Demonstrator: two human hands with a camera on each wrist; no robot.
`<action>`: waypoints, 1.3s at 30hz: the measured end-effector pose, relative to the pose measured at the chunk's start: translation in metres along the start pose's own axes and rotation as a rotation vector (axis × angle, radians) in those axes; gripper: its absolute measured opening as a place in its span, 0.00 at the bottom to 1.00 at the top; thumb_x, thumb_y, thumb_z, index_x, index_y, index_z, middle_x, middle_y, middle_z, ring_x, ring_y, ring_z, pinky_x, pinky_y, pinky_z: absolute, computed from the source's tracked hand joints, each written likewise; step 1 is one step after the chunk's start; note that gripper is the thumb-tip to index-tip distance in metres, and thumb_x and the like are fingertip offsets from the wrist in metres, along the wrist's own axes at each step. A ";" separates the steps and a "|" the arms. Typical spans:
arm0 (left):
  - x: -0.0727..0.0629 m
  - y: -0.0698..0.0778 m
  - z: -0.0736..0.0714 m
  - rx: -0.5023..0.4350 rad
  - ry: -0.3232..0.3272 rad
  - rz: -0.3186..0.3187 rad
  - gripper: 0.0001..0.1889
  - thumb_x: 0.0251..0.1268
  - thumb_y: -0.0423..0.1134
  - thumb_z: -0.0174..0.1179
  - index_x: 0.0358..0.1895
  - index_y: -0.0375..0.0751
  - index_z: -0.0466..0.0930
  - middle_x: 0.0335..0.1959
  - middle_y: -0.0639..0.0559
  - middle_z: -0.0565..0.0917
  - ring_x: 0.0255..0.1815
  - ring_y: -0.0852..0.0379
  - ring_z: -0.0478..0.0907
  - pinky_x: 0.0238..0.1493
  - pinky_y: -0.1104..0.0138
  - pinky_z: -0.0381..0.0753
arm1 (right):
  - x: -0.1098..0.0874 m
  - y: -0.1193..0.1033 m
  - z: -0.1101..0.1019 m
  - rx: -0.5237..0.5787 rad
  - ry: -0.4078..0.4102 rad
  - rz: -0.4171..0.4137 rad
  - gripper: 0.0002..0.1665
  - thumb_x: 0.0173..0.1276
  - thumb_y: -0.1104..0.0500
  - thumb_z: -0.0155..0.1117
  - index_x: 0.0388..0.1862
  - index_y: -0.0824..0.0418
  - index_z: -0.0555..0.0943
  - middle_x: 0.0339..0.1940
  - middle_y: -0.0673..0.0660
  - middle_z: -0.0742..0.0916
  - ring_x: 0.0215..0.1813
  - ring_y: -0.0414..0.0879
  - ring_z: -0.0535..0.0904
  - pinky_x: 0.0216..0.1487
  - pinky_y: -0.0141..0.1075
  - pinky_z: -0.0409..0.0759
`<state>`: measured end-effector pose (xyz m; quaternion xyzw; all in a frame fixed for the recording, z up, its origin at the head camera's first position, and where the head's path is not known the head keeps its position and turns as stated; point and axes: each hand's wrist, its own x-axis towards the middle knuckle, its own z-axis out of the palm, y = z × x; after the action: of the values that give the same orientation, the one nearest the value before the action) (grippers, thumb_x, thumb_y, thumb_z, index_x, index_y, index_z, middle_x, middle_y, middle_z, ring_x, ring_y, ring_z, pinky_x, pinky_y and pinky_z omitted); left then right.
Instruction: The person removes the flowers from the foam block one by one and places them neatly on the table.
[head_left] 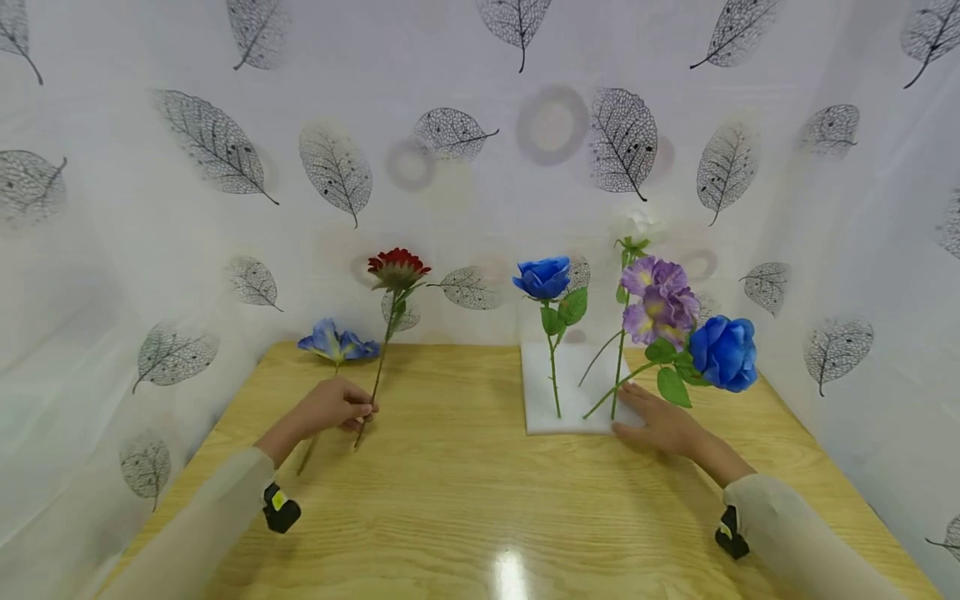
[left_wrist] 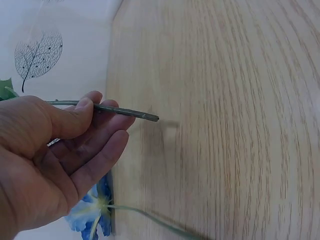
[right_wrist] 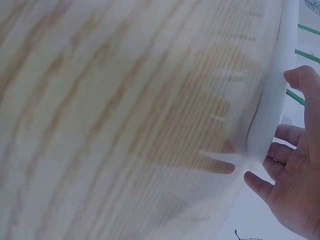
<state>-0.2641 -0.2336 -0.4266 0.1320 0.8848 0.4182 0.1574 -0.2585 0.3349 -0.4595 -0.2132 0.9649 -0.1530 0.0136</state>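
My left hand pinches the lower stem of a red flower, holding it upright with its bloom on top. In the left wrist view the cut stem end sticks out past the fingertips, above the wood. Behind that hand lies a pale blue flower on the table. At the right, my right hand touches the side of a white foam block, its fingers spread along the edge. In the foam stand a blue rose, a purple flower, a white flower and a leaning blue rose.
The wooden table ends at the back against a white curtain printed with dark leaves. The leaning rose hangs above my right hand, beyond the foam's right edge.
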 end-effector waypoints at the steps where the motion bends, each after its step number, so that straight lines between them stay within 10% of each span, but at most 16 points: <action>1: -0.002 0.000 -0.002 -0.006 -0.002 -0.008 0.13 0.75 0.30 0.57 0.54 0.24 0.84 0.46 0.34 0.88 0.38 0.48 0.89 0.41 0.60 0.90 | 0.000 0.000 0.000 0.000 0.000 0.000 0.45 0.74 0.39 0.60 0.75 0.70 0.67 0.79 0.73 0.65 0.76 0.73 0.63 0.71 0.66 0.67; 39: -0.032 -0.014 -0.017 0.050 -0.042 -0.188 0.09 0.71 0.29 0.60 0.43 0.27 0.88 0.31 0.46 0.89 0.26 0.58 0.83 0.33 0.61 0.89 | 0.001 0.002 -0.001 0.004 -0.029 -0.005 0.45 0.75 0.39 0.59 0.76 0.71 0.66 0.79 0.73 0.64 0.78 0.72 0.61 0.72 0.67 0.66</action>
<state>-0.2427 -0.2662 -0.4222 0.0608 0.9000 0.3766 0.2110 -0.2600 0.3362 -0.4588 -0.2180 0.9636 -0.1521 0.0277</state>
